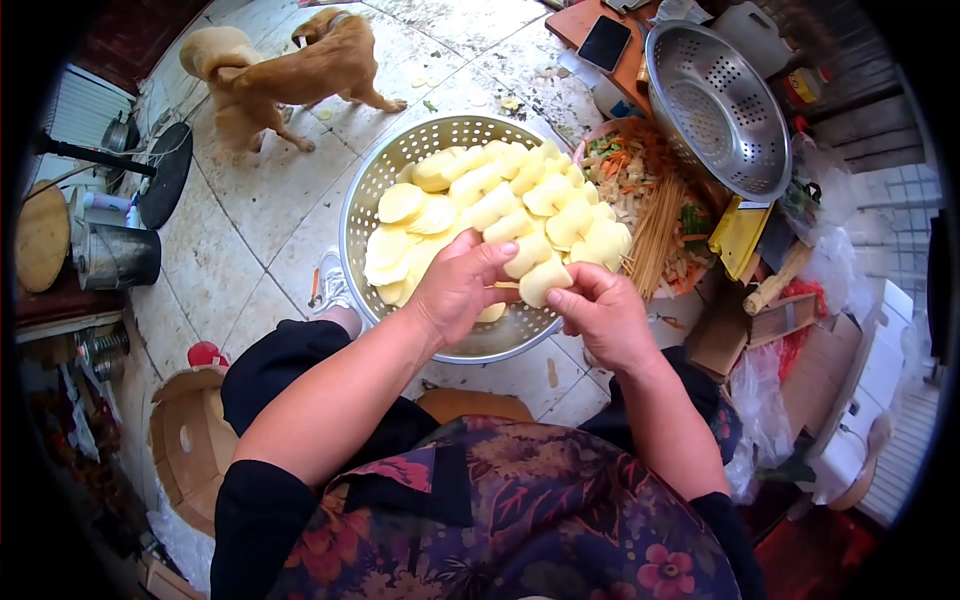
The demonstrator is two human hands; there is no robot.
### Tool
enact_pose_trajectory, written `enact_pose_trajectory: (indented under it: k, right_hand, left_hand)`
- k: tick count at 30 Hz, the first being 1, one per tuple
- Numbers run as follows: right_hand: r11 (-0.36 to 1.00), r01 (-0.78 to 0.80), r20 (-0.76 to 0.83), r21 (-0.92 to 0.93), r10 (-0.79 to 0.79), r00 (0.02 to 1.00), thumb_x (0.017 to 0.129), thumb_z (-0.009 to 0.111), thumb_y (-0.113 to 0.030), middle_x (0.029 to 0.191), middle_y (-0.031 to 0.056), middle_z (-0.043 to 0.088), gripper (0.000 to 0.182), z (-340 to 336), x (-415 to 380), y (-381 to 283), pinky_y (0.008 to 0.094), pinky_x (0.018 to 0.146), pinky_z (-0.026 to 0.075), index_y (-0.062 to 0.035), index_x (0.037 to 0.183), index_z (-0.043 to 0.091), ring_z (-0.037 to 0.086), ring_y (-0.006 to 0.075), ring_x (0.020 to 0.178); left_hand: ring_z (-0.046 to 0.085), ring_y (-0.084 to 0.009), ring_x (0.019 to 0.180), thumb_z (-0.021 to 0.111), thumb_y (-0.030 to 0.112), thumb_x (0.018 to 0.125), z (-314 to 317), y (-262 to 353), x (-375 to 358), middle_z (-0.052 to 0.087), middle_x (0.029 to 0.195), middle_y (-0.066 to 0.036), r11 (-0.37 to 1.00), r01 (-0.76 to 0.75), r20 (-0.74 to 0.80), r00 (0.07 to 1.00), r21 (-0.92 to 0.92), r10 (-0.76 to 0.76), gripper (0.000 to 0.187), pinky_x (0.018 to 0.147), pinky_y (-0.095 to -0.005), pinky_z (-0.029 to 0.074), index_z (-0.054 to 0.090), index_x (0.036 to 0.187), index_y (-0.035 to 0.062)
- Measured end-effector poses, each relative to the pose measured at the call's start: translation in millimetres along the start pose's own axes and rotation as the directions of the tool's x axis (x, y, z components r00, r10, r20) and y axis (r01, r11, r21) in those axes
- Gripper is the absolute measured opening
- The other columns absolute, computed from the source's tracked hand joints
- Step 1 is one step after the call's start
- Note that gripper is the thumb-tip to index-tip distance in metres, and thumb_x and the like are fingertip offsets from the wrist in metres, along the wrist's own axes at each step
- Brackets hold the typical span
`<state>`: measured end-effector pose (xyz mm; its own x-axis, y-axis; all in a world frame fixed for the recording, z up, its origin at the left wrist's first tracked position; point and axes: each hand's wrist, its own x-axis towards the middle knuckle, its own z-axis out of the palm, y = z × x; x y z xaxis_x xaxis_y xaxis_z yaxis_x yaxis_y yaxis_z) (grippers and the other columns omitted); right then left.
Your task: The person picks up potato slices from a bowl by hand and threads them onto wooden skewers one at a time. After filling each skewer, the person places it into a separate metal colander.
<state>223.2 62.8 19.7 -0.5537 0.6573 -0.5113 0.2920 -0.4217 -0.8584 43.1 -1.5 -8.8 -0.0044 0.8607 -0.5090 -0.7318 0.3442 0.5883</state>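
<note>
Both hands are over a perforated metal colander heaped with pale yellow potato slices. My left hand is closed, its thumb against a row of overlapping slices that runs up and away across the heap. At the near end of that row, my right hand pinches one potato slice between thumb and fingers. The slices look lined up as if threaded, but I cannot make out a stick inside them. A bundle of thin wooden skewers lies just right of the colander.
Right of the colander, a tray holds cut vegetables. Another metal colander tilts beside a phone on a small table. Two dogs stand on the tiled floor. Cardboard boxes and plastic bags flank my legs.
</note>
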Motion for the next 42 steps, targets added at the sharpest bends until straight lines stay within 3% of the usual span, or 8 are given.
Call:
enact_pose_trajectory:
  k: [3, 6, 17, 21, 28, 35, 37, 42]
  right_hand:
    - [0.995, -0.007, -0.037, -0.096, 0.003, 0.999, 0.086, 0.062, -0.008, 0.074, -0.0015, 0.061, 0.014, -17, 4, -7, 0.0195, 0.054, 0.042, -0.0009, 0.098, 0.065, 0.05, 0.0045, 0.059]
    - [0.968, -0.014, -0.074, -0.251, -0.004, 0.997, 0.085, 0.062, -0.007, 0.076, 0.0006, 0.063, 0.014, -32, 13, -7, 0.0229, 0.056, 0.044, 0.0011, 0.097, 0.065, 0.053, 0.0068, 0.061]
    - [0.537, 0.07, -0.112, -0.841, -0.299, 0.948, 0.077, 0.065, -0.022, 0.077, 0.0199, 0.064, 0.023, -42, 21, -10, 0.0425, 0.069, 0.05, -0.0035, 0.09, 0.065, 0.063, 0.036, 0.075]
    - [0.505, 0.007, -0.125, -0.863, -0.227, 0.966, 0.077, 0.065, -0.023, 0.079, 0.02, 0.064, 0.024, -47, 13, -34, 0.0436, 0.071, 0.05, -0.0033, 0.091, 0.065, 0.063, 0.0363, 0.076]
    - [0.48, 0.058, -0.186, -0.876, -0.445, 0.876, 0.079, 0.064, -0.037, 0.103, 0.0224, 0.063, 0.044, -77, 62, -53, 0.0416, 0.087, 0.047, -0.0016, 0.106, 0.063, 0.06, 0.0353, 0.098]
    - [0.722, -0.059, -0.201, -0.689, -0.112, 0.973, 0.081, 0.062, -0.049, 0.117, 0.0211, 0.061, 0.062, -87, 108, -11, 0.0363, 0.092, 0.045, -0.0007, 0.119, 0.059, 0.061, 0.0296, 0.105]
    - [0.911, -0.158, -0.059, -0.38, 0.146, 0.988, 0.083, 0.063, -0.046, 0.113, 0.018, 0.063, 0.056, -84, 109, -12, 0.0328, 0.088, 0.047, -0.001, 0.117, 0.061, 0.063, 0.0245, 0.1]
    - [0.866, -0.056, -0.019, -0.496, 0.054, 0.998, 0.085, 0.061, -0.045, 0.109, 0.0173, 0.065, 0.055, -81, 105, -7, 0.0327, 0.087, 0.047, 0.0005, 0.116, 0.06, 0.063, 0.0246, 0.097]
  left_hand:
    - [0.061, -0.0236, 0.095, 0.061, 0.04, 0.086, -11, -11, 15, 0.057, 0.114, -0.014, 0.998, 0.022, -0.043, 0.999, 0.065, -0.02, 0.065, 0.079, -0.0361, 0.052, 0.038, 0.131, -0.0001]
    - [0.062, -0.024, 0.08, 0.059, 0.064, 0.078, -5, -20, 19, 0.055, 0.106, -0.021, 0.916, 0.325, -0.274, 0.926, 0.234, -0.258, 0.094, 0.064, -0.0372, 0.055, 0.034, 0.13, -0.0093]
    - [0.062, -0.0242, 0.066, 0.057, 0.074, 0.073, -2, -29, 67, 0.057, 0.089, -0.015, 0.839, 0.434, -0.332, 0.884, 0.329, -0.327, 0.087, 0.056, -0.0357, 0.054, 0.051, 0.111, -0.0038]
    - [0.061, -0.0234, 0.076, 0.058, 0.073, 0.072, 3, -26, 63, 0.057, 0.093, -0.016, 0.858, 0.409, -0.329, 0.893, 0.311, -0.307, 0.088, 0.063, -0.0375, 0.054, 0.047, 0.121, 0.0007]
    - [0.056, -0.0187, 0.071, 0.059, 0.057, 0.083, 4, -37, 68, 0.059, 0.094, -0.012, 0.943, 0.291, -0.311, 0.922, 0.158, -0.233, 0.065, 0.065, -0.0331, 0.051, 0.049, 0.119, 0.0041]
    - [0.056, -0.0157, 0.067, 0.067, 0.055, 0.078, -3, -42, 72, 0.059, 0.085, -0.007, 0.958, 0.268, -0.268, 0.935, 0.1, -0.234, 0.061, 0.058, -0.0288, 0.049, 0.053, 0.113, 0.0067]
    - [0.058, -0.0164, 0.069, 0.066, 0.054, 0.079, -1, -40, 72, 0.061, 0.087, -0.006, 0.965, 0.249, -0.28, 0.935, 0.085, -0.217, 0.061, 0.061, -0.0289, 0.049, 0.053, 0.115, 0.0068]
    - [0.058, -0.0206, 0.092, 0.062, 0.052, 0.081, 1, -37, 69, 0.058, 0.109, -0.011, 0.979, 0.195, -0.21, 0.962, 0.067, -0.177, 0.064, 0.08, -0.0348, 0.049, 0.047, 0.125, 0.0081]
